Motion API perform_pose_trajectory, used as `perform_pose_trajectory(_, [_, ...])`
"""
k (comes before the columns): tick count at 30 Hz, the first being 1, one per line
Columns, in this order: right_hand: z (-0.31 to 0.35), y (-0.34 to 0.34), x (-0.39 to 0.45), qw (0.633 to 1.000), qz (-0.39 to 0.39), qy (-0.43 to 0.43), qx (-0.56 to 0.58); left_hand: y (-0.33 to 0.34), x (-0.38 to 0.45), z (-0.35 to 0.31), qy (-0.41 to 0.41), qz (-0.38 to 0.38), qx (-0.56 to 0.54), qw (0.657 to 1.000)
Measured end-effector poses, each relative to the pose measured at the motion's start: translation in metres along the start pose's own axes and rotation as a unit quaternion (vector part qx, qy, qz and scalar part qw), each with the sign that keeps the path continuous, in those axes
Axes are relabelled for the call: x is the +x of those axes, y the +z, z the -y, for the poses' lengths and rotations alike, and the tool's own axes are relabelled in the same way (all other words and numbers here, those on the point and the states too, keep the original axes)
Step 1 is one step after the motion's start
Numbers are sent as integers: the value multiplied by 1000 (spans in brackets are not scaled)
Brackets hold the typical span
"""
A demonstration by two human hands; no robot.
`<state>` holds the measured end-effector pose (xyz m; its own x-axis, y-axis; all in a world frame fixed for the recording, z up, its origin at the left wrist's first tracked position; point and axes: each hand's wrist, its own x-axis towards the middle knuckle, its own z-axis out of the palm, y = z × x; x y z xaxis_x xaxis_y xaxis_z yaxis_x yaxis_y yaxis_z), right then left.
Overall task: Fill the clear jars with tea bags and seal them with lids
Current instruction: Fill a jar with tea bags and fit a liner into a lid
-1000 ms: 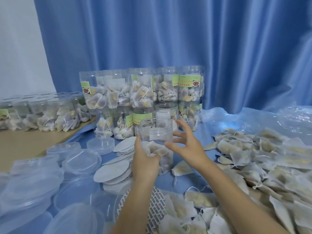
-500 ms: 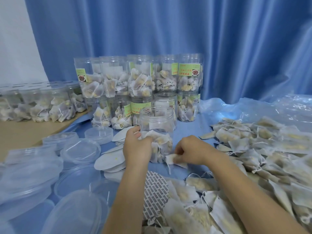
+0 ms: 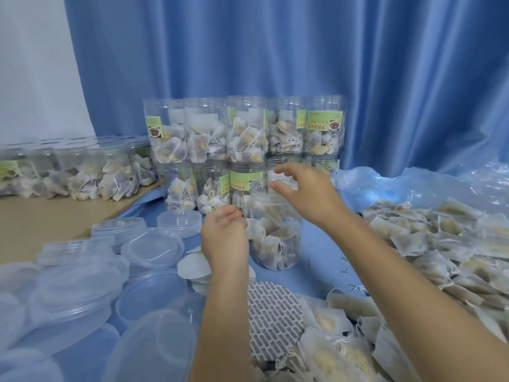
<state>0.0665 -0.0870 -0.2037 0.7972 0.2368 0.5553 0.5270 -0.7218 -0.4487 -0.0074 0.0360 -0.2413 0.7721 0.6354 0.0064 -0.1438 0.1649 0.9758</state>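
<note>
open jar: clear jar point(image 3: 276, 232) upright on the blue-covered desk point(image 3: 319, 274), centre frame, about two-thirds full of tea bags, mouth uncovered, no label visible on the side facing the camera
left hand: left hand point(image 3: 224, 238) just beside the jar's left wall at mid height, fingers curled loosely inward with tips close together; whether it pinches anything, cannot tell
right hand: right hand point(image 3: 305, 194) at the jar's rim on the right side, fingers spread and relaxed, thumb and forefinger near the rim; nothing visibly held, contact with the rim unclear
loose tea bags: big pile of tea bags point(image 3: 440, 244) spread on clear plastic sheeting across the right of the desk, more in the near foreground point(image 3: 338, 346)
lids: clear plastic lids point(image 3: 153, 246) heaped on the left of the desk, some stacked, some upside down
liner discs: white round discs point(image 3: 194, 267) lying just behind the left wrist; one disc with a printed pattern point(image 3: 272, 318) between the two forearms
filled jars: two-tier stack of filled jars point(image 3: 245, 139) with green labels right behind the open jar; another row of filled jars point(image 3: 82, 175) on a brown cardboard surface point(image 3: 41, 219) at far left
backdrop: blue curtain point(image 3: 303, 51) across the back, white wall point(image 3: 30, 64) at upper left
</note>
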Motion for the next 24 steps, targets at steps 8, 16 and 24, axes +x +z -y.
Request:
perform_pose_trajectory(8, [30, 34, -36, 934, -65, -341, -81, -3, 0, -8, 12, -136, -39, 990])
perform_pose_trajectory(16, [50, 107, -17, 941, 259, -185, -117, -23, 6, -11, -27, -248, -88, 964])
perform_pose_trajectory(24, [47, 125, -5, 910, 264, -177, -265, -30, 13, 1, -103, -244, -137, 954])
